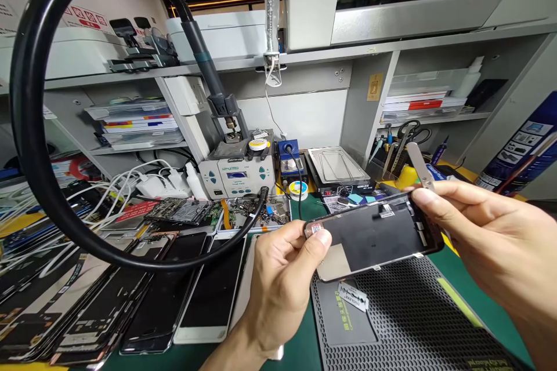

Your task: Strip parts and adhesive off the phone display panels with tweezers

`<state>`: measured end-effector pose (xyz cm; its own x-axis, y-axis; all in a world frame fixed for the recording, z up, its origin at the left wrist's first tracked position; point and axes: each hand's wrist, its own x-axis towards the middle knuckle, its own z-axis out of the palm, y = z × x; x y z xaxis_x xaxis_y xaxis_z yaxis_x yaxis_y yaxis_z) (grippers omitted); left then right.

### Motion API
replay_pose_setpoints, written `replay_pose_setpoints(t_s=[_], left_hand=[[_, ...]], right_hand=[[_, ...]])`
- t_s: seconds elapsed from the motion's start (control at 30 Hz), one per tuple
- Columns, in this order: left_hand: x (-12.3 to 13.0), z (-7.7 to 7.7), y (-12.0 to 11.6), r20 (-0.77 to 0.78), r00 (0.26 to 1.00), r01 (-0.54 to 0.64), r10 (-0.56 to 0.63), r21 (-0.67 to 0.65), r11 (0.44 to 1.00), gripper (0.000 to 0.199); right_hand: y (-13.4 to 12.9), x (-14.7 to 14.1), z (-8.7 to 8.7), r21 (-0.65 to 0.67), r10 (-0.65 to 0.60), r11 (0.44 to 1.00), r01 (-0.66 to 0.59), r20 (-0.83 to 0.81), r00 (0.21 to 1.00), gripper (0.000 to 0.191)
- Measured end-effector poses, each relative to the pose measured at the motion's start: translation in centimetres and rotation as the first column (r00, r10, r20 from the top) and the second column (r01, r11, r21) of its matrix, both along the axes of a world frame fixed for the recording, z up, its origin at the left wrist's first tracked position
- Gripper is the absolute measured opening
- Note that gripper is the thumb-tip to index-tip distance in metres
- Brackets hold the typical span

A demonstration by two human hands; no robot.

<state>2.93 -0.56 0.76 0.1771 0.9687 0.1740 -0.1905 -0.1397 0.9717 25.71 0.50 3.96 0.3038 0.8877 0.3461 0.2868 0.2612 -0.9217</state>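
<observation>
Between my two hands a phone screen assembly (361,237) is held up, tilted, its black back side facing me. My left hand (289,278) grips its left end, thumb beside a small label with a square code. At the far end my right hand (474,232) pinches the upper corner, and a flat metal pry blade (420,163) sticks up from between its fingers. How much of the blade the fingers cover is hidden. Below the screen, a razor blade (353,297) lies on a dark perforated work mat (418,324).
Several phone screens (209,295) lie in rows on the left. A hot air station (238,171) with a thick looping black hose (28,98) stands behind them. A heating plate (337,167), scissors (413,130) and a blue spray can (517,139) are at the back and right.
</observation>
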Motion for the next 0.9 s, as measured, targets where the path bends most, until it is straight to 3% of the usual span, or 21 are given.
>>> replay_pose_setpoints(t_s=[0.2,0.43,0.6,0.9], left_hand=[[-0.02,-0.13,0.12,-0.009,1.0,-0.028,0.028,0.003,1.0,0.044],[0.03,-0.35,0.14,0.014,0.998,-0.055,0.054,0.017,0.998,0.048],[-0.21,-0.49,0.44,0.066,0.998,-0.011,0.011,0.007,1.0,0.046],[-0.25,-0.5,0.86,0.044,0.998,-0.038,0.039,-0.03,0.999,0.039]], right_hand=[[0.01,-0.12,0.01,-0.006,0.014,1.0,-0.014,-0.04,0.999,0.031],[0.11,0.19,-0.23,0.024,0.016,1.0,-0.017,0.036,0.999,0.032],[0.25,0.14,-0.36,0.007,0.003,1.0,-0.004,0.078,0.997,0.035],[0.0,0.34,-0.53,-0.033,0.006,0.999,-0.004,0.055,0.998,0.038]])
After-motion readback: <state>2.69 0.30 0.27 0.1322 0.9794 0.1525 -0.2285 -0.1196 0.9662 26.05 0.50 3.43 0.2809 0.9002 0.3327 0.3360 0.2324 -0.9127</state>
